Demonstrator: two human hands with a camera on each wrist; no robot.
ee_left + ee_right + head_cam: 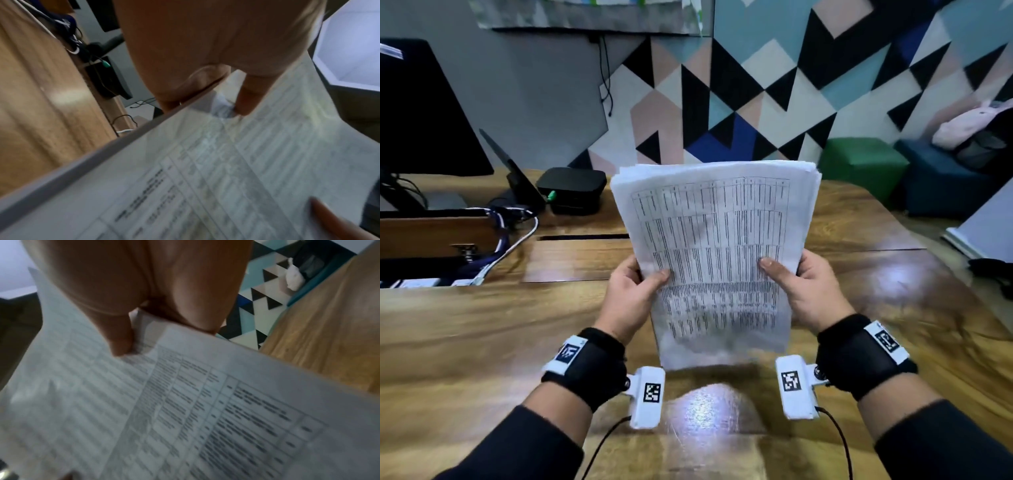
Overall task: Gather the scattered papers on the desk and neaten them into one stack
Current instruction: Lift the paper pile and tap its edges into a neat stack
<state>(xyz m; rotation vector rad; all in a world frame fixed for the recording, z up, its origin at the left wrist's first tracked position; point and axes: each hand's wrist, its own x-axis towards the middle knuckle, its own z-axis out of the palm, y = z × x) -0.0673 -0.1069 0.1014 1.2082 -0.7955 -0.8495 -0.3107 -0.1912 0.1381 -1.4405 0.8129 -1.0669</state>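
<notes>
Both hands, left hand (628, 294) and right hand (803, 291), grip paper stack (717, 246) upright by side edges above desk (482, 325)

- Dark sleeves (524, 442) cover both forearms.
- Black wrist straps (592, 366) carry white tags printed with black square codes.
- White camera blocks (649, 397) trail thin black cables (602, 445).
</notes>
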